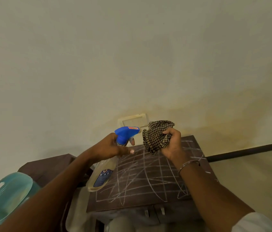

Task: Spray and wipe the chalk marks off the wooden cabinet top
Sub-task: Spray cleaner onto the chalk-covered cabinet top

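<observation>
currently, a clear plastic spray bottle with a blue trigger head is gripped around its neck by the left hand, with one finger laid by the trigger. it is held tilted above the left edge of the dark wooden cabinet top. a crumpled brown-and-cream checked cloth is bunched in the curled fingers of the right hand, raised over the far part of the top. white chalk marks are scrawled across nearly the whole surface, so wiping is judged not yet begun. the bottle is judged light and rigid, perhaps slick, and best taken at the narrow neck. the cloth is judged soft and limp, best wadded into a pad so flat pressure can be applied.
</observation>
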The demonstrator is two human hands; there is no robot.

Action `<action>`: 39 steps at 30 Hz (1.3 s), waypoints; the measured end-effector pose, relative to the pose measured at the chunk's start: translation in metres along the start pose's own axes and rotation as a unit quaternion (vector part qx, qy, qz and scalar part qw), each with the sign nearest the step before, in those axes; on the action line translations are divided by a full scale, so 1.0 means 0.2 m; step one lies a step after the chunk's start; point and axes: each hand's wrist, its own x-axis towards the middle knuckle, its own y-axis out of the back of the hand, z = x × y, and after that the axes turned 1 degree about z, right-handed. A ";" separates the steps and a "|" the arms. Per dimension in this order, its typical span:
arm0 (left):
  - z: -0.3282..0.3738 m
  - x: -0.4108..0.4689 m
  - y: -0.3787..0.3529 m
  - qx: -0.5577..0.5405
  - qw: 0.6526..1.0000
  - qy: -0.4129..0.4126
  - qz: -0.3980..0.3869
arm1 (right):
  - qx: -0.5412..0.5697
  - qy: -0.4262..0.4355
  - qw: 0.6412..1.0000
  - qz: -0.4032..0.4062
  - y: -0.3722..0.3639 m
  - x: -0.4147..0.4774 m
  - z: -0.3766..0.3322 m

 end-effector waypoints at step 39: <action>-0.03 -0.15 -0.10 0.110 0.993 0.016 0.048 | -0.017 0.006 1.000 -0.015 -0.02 -0.13 0.07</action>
